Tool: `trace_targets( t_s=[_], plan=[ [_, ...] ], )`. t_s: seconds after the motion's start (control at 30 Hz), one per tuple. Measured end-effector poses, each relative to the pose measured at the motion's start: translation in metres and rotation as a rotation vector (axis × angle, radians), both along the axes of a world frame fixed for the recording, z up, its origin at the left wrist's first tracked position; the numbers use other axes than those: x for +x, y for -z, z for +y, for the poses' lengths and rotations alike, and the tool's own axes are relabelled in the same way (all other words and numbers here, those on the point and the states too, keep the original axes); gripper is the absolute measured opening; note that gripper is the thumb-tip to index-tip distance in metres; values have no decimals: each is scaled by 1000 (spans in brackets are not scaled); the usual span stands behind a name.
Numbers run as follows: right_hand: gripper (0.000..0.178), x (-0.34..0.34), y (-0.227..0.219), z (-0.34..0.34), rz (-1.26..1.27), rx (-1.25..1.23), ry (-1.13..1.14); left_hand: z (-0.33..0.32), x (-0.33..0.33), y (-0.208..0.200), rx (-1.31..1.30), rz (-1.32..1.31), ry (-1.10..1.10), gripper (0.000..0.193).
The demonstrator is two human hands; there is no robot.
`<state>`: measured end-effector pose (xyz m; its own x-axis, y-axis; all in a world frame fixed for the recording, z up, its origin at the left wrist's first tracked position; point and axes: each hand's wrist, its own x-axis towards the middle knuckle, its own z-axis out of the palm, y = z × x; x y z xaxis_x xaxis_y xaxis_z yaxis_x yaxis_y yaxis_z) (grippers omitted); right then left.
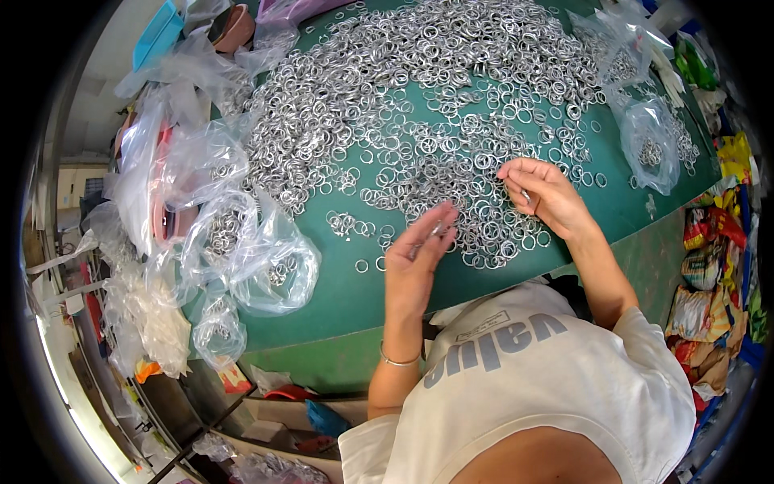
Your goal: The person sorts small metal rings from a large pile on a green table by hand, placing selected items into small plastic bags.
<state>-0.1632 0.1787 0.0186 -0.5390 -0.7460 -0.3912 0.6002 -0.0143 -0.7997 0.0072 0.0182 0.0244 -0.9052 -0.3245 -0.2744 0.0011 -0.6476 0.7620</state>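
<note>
Small silver metal rings (484, 145) lie in a loose heap on the green tabletop in front of me. My left hand (415, 254) is over the near left edge of this heap, its fingers curled around a shiny metal ring that shows only in part. To the right, my right hand (547, 196) is held above the rings, thumb and fingers drawn together. A bit of shiny metal, seemingly a ring, shows between them; its full shape is hidden.
A much bigger mound of rings (322, 105) curves along the table's far and left sides. Clear plastic bags (274, 266) holding rings lie at the left edge, and another bag (649, 145) at the right. Colourful packages (701, 306) are stacked beyond the table's right side.
</note>
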Motion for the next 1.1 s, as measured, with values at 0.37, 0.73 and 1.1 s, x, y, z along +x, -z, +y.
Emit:
trace_targets(
  t_s=[0.37,0.73,1.1],
  plan=[
    [17,35,6,-25,1554,751,-187,-20,7,9,-513,-140,-301,24],
    [14,15,7,-27,1507,715,-455,-16,0,23,-866,-118,-326,22],
    [8,-5,-13,0,1092,449,-46,21,-45,14,-1723,-154,101,24]
  ],
)
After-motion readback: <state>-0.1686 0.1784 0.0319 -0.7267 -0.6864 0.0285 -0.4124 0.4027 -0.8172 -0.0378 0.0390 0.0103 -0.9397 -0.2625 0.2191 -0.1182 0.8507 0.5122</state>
